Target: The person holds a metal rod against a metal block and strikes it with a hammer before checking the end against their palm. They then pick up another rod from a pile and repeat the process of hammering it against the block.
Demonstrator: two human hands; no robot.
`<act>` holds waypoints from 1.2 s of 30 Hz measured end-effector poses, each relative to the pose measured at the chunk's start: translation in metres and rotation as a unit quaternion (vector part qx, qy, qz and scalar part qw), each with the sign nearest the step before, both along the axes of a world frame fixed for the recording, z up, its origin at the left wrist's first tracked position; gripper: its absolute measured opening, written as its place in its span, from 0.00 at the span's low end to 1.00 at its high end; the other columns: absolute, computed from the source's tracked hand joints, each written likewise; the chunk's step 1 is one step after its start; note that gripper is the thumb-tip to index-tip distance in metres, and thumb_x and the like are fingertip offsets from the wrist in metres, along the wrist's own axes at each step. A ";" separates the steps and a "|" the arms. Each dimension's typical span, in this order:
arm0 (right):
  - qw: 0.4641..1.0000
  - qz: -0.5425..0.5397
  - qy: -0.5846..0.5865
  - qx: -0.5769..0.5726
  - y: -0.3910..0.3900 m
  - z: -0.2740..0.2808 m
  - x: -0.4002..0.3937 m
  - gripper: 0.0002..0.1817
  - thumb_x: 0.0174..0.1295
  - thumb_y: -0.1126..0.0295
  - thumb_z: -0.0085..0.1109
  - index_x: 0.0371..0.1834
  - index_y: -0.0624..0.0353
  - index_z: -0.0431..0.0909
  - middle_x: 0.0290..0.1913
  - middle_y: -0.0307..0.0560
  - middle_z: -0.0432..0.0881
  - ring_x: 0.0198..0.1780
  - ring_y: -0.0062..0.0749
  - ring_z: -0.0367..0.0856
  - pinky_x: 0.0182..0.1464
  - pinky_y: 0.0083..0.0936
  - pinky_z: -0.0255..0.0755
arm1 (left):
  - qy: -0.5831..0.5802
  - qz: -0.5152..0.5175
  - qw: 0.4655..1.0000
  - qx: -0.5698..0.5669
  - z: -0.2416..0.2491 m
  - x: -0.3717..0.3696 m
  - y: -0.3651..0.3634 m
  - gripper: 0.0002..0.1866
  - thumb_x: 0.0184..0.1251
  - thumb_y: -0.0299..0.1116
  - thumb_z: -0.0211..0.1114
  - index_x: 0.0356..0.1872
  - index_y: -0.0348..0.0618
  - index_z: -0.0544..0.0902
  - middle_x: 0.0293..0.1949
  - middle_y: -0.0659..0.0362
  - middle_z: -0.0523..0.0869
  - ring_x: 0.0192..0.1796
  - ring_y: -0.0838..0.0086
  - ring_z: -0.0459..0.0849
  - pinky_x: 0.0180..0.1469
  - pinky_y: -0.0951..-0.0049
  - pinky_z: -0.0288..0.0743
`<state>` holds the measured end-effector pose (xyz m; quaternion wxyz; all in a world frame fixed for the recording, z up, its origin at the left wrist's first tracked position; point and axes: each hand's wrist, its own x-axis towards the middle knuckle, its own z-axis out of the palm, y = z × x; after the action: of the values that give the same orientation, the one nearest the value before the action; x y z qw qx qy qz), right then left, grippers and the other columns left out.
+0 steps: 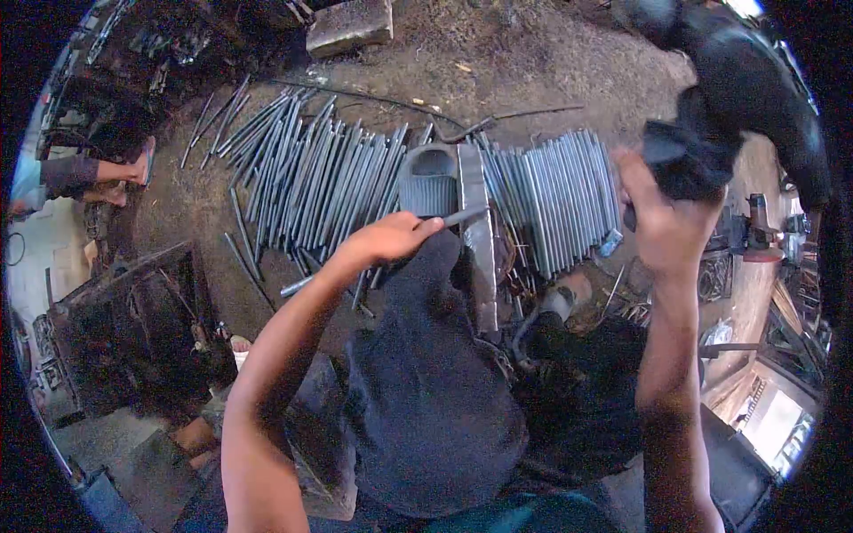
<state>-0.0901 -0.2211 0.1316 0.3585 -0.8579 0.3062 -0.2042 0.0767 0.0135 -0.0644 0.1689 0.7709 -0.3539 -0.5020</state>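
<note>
My left hand is closed around a short metal rod, whose far end lies across an upright steel bar. My right hand is raised at the right, blurred, with its fingers wrapped round a hammer; the dark, blocky hammer head shows beside the fist, its handle mostly hidden by the fingers. Just beyond my left hand, a ribbed grey metal piece with a rounded opening stands against the bar. Dark cloth covers my leg below.
Many metal rods lie on the ground, loosely fanned at left and in a tighter row at right. A stone block sits at the back. Another person's arm reaches in from the left; a dark-clothed person is at upper right.
</note>
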 end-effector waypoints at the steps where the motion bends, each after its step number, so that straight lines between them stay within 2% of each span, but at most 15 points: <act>1: 1.000 -0.001 0.001 0.000 0.002 -0.012 -0.004 0.17 0.52 0.72 0.67 0.45 0.65 0.77 0.42 0.54 0.83 0.46 0.42 0.82 0.50 0.35 0.73 | 0.005 0.001 1.000 0.017 -0.004 0.001 0.000 0.41 0.72 0.64 0.42 0.37 0.26 0.81 0.36 0.34 0.84 0.42 0.44 0.84 0.48 0.55 0.73; 3: 0.967 0.062 -0.223 0.109 0.012 -0.074 -0.016 0.18 0.53 0.75 0.65 0.49 0.59 0.77 0.45 0.51 0.83 0.46 0.35 0.83 0.53 0.38 0.74 | 0.011 0.001 0.999 0.035 -0.006 0.001 -0.001 0.41 0.72 0.64 0.42 0.37 0.26 0.81 0.36 0.35 0.84 0.41 0.45 0.84 0.47 0.55 0.73; 5: 0.945 0.110 0.000 -0.307 0.019 -0.155 -0.045 0.24 0.51 0.72 0.64 0.54 0.59 0.77 0.41 0.50 0.86 0.41 0.40 0.86 0.51 0.41 0.77 | 0.046 0.020 0.999 0.016 -0.004 -0.002 0.001 0.40 0.73 0.64 0.42 0.31 0.30 0.81 0.25 0.49 0.80 0.31 0.63 0.79 0.40 0.59 0.72; 6: 0.995 0.081 0.024 0.056 0.027 -0.167 -0.046 0.26 0.48 0.64 0.69 0.50 0.64 0.77 0.44 0.53 0.85 0.45 0.41 0.83 0.53 0.36 0.75 | 0.046 0.019 0.999 0.015 -0.004 -0.003 0.003 0.40 0.73 0.64 0.42 0.31 0.30 0.81 0.25 0.49 0.80 0.31 0.63 0.79 0.40 0.59 0.72; 7: 0.930 0.065 0.358 -0.042 0.033 -0.165 -0.045 0.26 0.45 0.62 0.65 0.51 0.59 0.79 0.32 0.61 0.84 0.38 0.58 0.84 0.47 0.44 0.77 | 0.043 0.027 0.998 0.023 -0.006 -0.005 0.005 0.40 0.72 0.65 0.42 0.31 0.30 0.81 0.24 0.50 0.80 0.30 0.65 0.78 0.39 0.60 0.72; 8: 0.931 0.059 0.358 -0.044 0.030 -0.159 -0.048 0.26 0.45 0.62 0.65 0.51 0.59 0.79 0.32 0.61 0.84 0.38 0.58 0.84 0.47 0.44 0.77 | 0.039 0.032 0.998 0.030 -0.009 -0.005 0.005 0.40 0.72 0.65 0.42 0.31 0.31 0.81 0.23 0.52 0.79 0.29 0.68 0.77 0.38 0.61 0.72; 13: 0.977 0.093 0.191 -0.014 0.000 -0.073 -0.017 0.23 0.41 0.65 0.67 0.42 0.63 0.81 0.26 0.65 0.81 0.36 0.58 0.83 0.40 0.41 0.76 | 0.036 -0.006 0.999 0.038 0.007 0.006 -0.007 0.38 0.73 0.64 0.43 0.32 0.32 0.82 0.26 0.54 0.82 0.32 0.70 0.78 0.42 0.60 0.72; 16: 0.984 0.120 -0.134 0.014 0.006 -0.020 -0.003 0.19 0.44 0.77 0.66 0.43 0.67 0.81 0.34 0.46 0.85 0.37 0.28 0.82 0.45 0.29 0.75 | 0.134 0.080 0.988 0.004 -0.007 0.000 0.003 0.37 0.72 0.62 0.46 0.39 0.29 0.82 0.35 0.46 0.85 0.38 0.66 0.81 0.45 0.63 0.73; 19: 0.994 0.091 -0.050 0.021 0.007 -0.005 -0.014 0.18 0.52 0.78 0.68 0.48 0.67 0.78 0.42 0.46 0.84 0.44 0.30 0.82 0.53 0.27 0.73 | 0.107 0.049 0.993 0.016 -0.028 0.007 0.006 0.37 0.71 0.63 0.46 0.42 0.30 0.82 0.34 0.47 0.85 0.37 0.65 0.81 0.44 0.64 0.73; 22: 0.821 0.192 0.002 -0.537 0.011 -0.066 -0.023 0.28 0.55 0.78 0.63 0.61 0.67 0.68 0.36 0.48 0.83 0.31 0.39 0.82 0.42 0.35 0.77 | 0.098 0.040 0.994 0.035 -0.018 0.011 0.003 0.39 0.71 0.64 0.46 0.44 0.28 0.81 0.34 0.46 0.84 0.37 0.64 0.82 0.45 0.63 0.73; 24: 0.974 0.067 -0.208 -0.067 0.032 -0.157 -0.032 0.33 0.48 0.73 0.67 0.60 0.68 0.70 0.33 0.56 0.84 0.31 0.47 0.83 0.41 0.38 0.77 | 0.099 0.041 0.993 0.043 -0.014 0.010 0.001 0.41 0.70 0.65 0.46 0.43 0.27 0.81 0.34 0.45 0.84 0.37 0.62 0.82 0.45 0.62 0.74; 26: 0.964 0.097 0.245 0.030 0.027 -0.162 -0.042 0.30 0.43 0.71 0.68 0.54 0.67 0.75 0.30 0.63 0.83 0.33 0.52 0.84 0.42 0.38 0.78 | 0.058 0.098 0.990 0.088 -0.021 0.006 0.004 0.40 0.71 0.66 0.45 0.38 0.30 0.84 0.32 0.50 0.85 0.35 0.65 0.82 0.44 0.61 0.74; 31: 0.978 0.080 0.193 -0.012 0.004 -0.074 -0.003 0.21 0.44 0.65 0.65 0.42 0.65 0.80 0.31 0.68 0.81 0.39 0.62 0.82 0.43 0.47 0.75 | 0.011 0.089 0.994 0.067 0.004 0.006 -0.003 0.42 0.70 0.67 0.44 0.36 0.28 0.84 0.33 0.45 0.85 0.38 0.62 0.84 0.46 0.61 0.74; 34: 0.994 0.106 -0.024 -0.006 -0.007 -0.018 0.011 0.15 0.45 0.72 0.63 0.36 0.68 0.80 0.27 0.56 0.83 0.33 0.28 0.83 0.40 0.30 0.76 | -0.006 0.086 0.996 0.027 -0.031 0.009 0.005 0.42 0.70 0.67 0.44 0.37 0.26 0.83 0.33 0.45 0.86 0.38 0.62 0.84 0.47 0.62 0.74; 36: 0.974 0.077 -0.208 0.052 -0.005 -0.002 0.011 0.07 0.53 0.75 0.69 0.33 0.63 0.82 0.30 0.39 0.84 0.28 0.18 0.79 0.34 0.19 0.73 | -0.005 0.105 0.994 0.024 -0.027 0.006 0.004 0.41 0.71 0.65 0.45 0.38 0.26 0.83 0.34 0.46 0.86 0.39 0.61 0.84 0.49 0.62 0.74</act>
<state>-0.0794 -0.2262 0.1294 0.4732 -0.7979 0.1682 -0.3333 0.0831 0.0178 -0.0910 0.2002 0.8105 -0.2593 -0.4857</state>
